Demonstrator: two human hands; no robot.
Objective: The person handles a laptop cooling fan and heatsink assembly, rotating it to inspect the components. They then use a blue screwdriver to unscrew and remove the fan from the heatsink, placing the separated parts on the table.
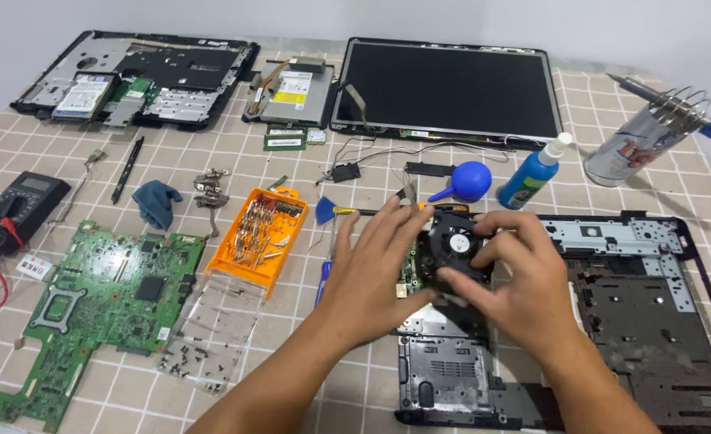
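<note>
A black cooling fan (457,243) with a round rotor sits at the top left corner of a black laptop base shell (629,321). My right hand (516,277) grips the fan from the right, thumb and fingers around its housing. My left hand (375,265) rests on the fan's left side with fingers spread over its edge and over a small green board (409,277) beside it. Both forearms come in from the bottom of the view.
A green motherboard (98,305) lies at left, with an orange screwdriver-bit case (263,237) and its clear lid (211,337). A multimeter (14,210), blue cloth (156,202), blue air blower (468,181), blue spray bottle (532,178), laptop screen (448,88), another chassis (143,76) and soldering iron stand (653,133) surround them.
</note>
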